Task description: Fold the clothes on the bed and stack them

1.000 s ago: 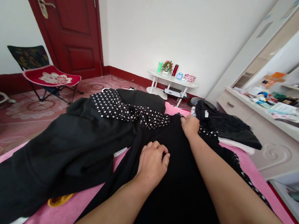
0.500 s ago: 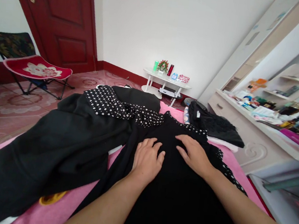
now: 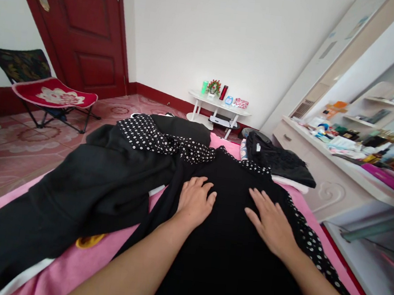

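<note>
Black dress [image 3: 225, 266] lies lengthwise, dotted collar [image 3: 196, 151] far; both palms flat.

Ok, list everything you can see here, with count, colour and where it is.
Black dress: one, black with dotted trim, spread under both hands.
Other garment: one, black, dotted collar, heaped left.
Bed sheet: one, pink, under the clothes.
Folded pile: one, black over white, bed's far right.
Door: one, dark red, far left.
Folding chair: one, red seat, beside door.
Side table: one, white, far wall.
Dresser: one, white, right, cluttered.
Left hand: one, flat on the dress.
Right hand: one, flat on the dress.
</note>
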`<state>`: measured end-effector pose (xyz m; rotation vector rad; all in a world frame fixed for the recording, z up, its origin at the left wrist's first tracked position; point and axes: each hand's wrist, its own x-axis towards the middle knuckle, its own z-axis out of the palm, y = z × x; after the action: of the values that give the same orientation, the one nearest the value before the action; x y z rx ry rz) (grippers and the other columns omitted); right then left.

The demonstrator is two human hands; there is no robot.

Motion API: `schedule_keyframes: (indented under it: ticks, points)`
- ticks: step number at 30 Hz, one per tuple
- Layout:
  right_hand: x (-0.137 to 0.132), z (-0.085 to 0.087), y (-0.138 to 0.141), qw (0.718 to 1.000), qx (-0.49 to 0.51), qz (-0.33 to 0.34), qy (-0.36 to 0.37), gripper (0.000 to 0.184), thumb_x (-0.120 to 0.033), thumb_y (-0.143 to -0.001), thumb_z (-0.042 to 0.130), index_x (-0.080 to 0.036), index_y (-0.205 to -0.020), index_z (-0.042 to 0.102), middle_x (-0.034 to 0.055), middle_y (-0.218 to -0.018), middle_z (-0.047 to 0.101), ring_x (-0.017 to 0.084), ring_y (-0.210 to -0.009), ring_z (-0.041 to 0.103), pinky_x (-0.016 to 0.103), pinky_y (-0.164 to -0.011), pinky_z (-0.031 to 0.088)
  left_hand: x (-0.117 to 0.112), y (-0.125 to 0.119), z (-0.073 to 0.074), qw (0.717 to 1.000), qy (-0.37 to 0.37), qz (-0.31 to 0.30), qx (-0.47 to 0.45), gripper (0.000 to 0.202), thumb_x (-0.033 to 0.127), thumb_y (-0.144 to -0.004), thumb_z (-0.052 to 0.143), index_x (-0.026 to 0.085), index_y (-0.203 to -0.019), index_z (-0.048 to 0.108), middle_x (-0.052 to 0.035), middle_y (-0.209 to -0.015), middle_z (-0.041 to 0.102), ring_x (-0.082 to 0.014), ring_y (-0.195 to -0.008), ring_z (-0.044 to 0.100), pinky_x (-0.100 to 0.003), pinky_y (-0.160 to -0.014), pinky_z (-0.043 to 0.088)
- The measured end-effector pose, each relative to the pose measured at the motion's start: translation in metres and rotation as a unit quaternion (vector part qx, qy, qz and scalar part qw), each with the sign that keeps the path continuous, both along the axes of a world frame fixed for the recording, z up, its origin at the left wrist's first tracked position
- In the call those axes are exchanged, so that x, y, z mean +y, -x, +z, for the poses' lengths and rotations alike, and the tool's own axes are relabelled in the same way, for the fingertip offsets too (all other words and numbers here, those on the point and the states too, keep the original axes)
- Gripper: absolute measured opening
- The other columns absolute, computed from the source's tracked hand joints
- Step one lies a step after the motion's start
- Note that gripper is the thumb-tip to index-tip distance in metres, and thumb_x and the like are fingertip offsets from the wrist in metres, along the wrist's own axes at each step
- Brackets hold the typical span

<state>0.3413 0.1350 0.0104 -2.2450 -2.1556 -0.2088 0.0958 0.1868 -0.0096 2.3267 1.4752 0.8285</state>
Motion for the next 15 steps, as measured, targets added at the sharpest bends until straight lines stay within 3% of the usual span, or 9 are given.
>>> schedule_keyframes:
  ticks: [2, 5, 8, 11, 15]
  points:
    - [-0.01, -0.008, -0.004, 0.996, 0.017, -0.07, 0.053, 0.061, -0.053, -0.092, 0.023, -0.025, -0.145, 0.023, 0.0048, -0.153, 0.018, 0.024, -0.14, 0.015, 0.051, -0.11, 0.02, 0.0, 0.0, 0.001, 1.0, -0.001, 0.0, 0.003, 0.034, 0.04, -0.09, 0.043, 0.026, -0.115, 0.061, -0.0028, -0.13, 0.052, -0.0232, -0.119, 0.041, -0.038, -0.099, 0.034]
    - [-0.007, -0.005, 0.002, 0.98, 0.037, -0.155, 0.117, 0.065, -0.055, -0.09, 0.027, -0.019, -0.144, 0.028, 0.0118, -0.152, 0.018, 0.029, -0.139, 0.018, 0.057, -0.107, 0.02, -0.002, 0.001, 0.003, 1.0, 0.005, 0.002, 0.01, 0.032, 0.039, -0.09, 0.045, 0.027, -0.114, 0.062, -0.0022, -0.129, 0.052, -0.0227, -0.119, 0.041, -0.038, -0.099, 0.034]
    - [-0.005, -0.001, 0.033, 0.985, 0.054, -0.154, 0.059, 0.064, -0.055, -0.089, 0.028, -0.02, -0.143, 0.031, 0.0118, -0.151, 0.022, 0.03, -0.139, 0.018, 0.058, -0.106, 0.022, -0.004, 0.002, 0.005, 1.0, 0.005, -0.002, 0.014, 0.031, 0.037, -0.089, 0.047, 0.028, -0.114, 0.061, -0.0013, -0.129, 0.052, -0.0219, -0.12, 0.041, -0.037, -0.1, 0.034]
    - [-0.015, -0.012, 0.064, 0.991, 0.055, -0.123, -0.013, 0.058, -0.051, -0.092, 0.022, -0.026, -0.143, 0.031, 0.0061, -0.151, 0.023, 0.027, -0.139, 0.016, 0.054, -0.107, 0.021, -0.009, 0.003, 0.003, 1.0, -0.001, -0.012, 0.025, 0.032, 0.036, -0.087, 0.05, 0.028, -0.116, 0.06, -0.0013, -0.13, 0.052, -0.0215, -0.121, 0.041, -0.036, -0.1, 0.034]
    - [-0.027, -0.028, 0.071, 0.99, 0.061, -0.118, -0.039, 0.057, -0.051, -0.092, 0.021, -0.025, -0.141, 0.034, 0.0052, -0.151, 0.025, 0.027, -0.139, 0.017, 0.052, -0.108, 0.019, -0.01, 0.001, 0.007, 0.998, -0.029, -0.028, 0.057, 0.032, 0.032, -0.086, 0.049, 0.023, -0.114, 0.061, -0.005, -0.126, 0.054, -0.023, -0.118, 0.044, -0.036, -0.097, 0.037]
